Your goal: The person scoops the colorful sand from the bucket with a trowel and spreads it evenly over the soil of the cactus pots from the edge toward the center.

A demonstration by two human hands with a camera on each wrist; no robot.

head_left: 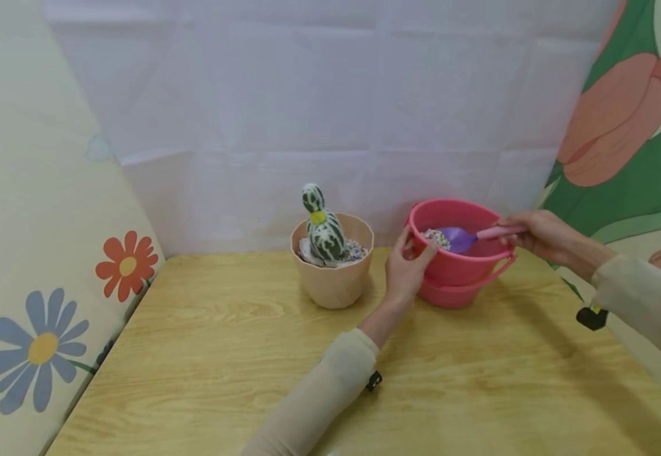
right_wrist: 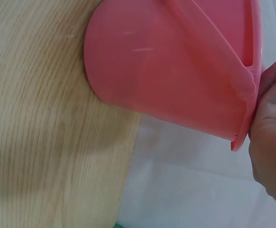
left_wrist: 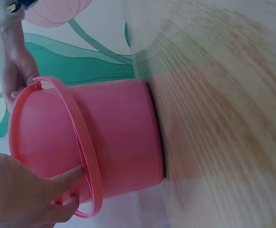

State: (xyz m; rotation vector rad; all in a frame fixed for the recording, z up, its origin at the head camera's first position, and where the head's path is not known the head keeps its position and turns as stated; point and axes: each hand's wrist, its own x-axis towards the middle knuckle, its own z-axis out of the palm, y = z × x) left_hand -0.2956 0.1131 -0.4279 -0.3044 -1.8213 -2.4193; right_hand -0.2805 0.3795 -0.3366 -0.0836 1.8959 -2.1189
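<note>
Right of centre in the head view, the pink bucket (head_left: 450, 278) stands near the back edge of the table (head_left: 205, 361), apart from the peach pot (head_left: 333, 285), with wood grain spreading toward the lower frame. The left hand (head_left: 407, 269), angled up from bottom centre, grips the bucket's left rim; the right hand (head_left: 544, 235), farther right, pinches the purple shovel (head_left: 459, 240) by its handle.

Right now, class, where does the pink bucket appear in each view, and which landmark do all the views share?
Head: the pink bucket stands right of centre.
Left wrist: the pink bucket fills the left and centre, sideways, rim to the left.
Right wrist: the pink bucket is upper right, rim to the right, cut by the top edge.
Shared landmark: the wooden table.
</note>
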